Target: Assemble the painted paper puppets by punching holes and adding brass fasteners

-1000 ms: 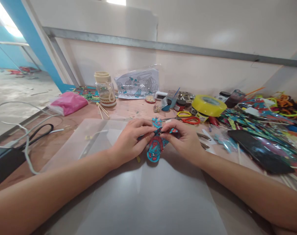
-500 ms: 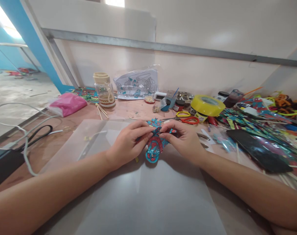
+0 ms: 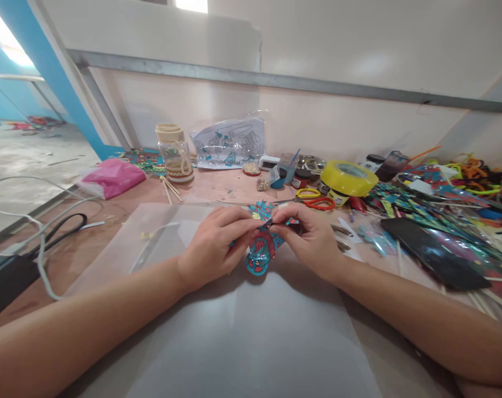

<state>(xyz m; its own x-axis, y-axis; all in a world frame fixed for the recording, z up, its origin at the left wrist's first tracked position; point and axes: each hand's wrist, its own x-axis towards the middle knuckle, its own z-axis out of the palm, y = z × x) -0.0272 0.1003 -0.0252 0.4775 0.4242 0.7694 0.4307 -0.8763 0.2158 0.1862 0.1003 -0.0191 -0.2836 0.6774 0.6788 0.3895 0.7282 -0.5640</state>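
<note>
A blue and red patterned craft figure (image 3: 259, 257) with a shiny rounded end lies in the middle, above a translucent plastic sheet (image 3: 251, 342). My left hand (image 3: 222, 237) pinches a small dark part at the figure's upper middle between thumb and fingers. From the other side, my right hand (image 3: 306, 229) pinches the same spot, its fingertips almost touching the left ones. The fingers hide much of the figure. Just behind them lie scissors (image 3: 320, 203) with red and yellow handles. To the right of my right hand are metal-handled scissors or pliers (image 3: 342, 237), partly hidden.
At the back stand a bottle (image 3: 174, 155), a bagged drawing (image 3: 230, 143), small paint jars (image 3: 301, 178) and a yellow tape roll (image 3: 349, 178). A black phone (image 3: 435, 254) and many coloured pieces crowd the right. A pink bag (image 3: 112, 178) and white cable (image 3: 41, 237) lie left.
My fingertips have shifted slightly on the figure, and the small dark part between them now sits at a different angle. The view has moved a little; everything else stays put.
</note>
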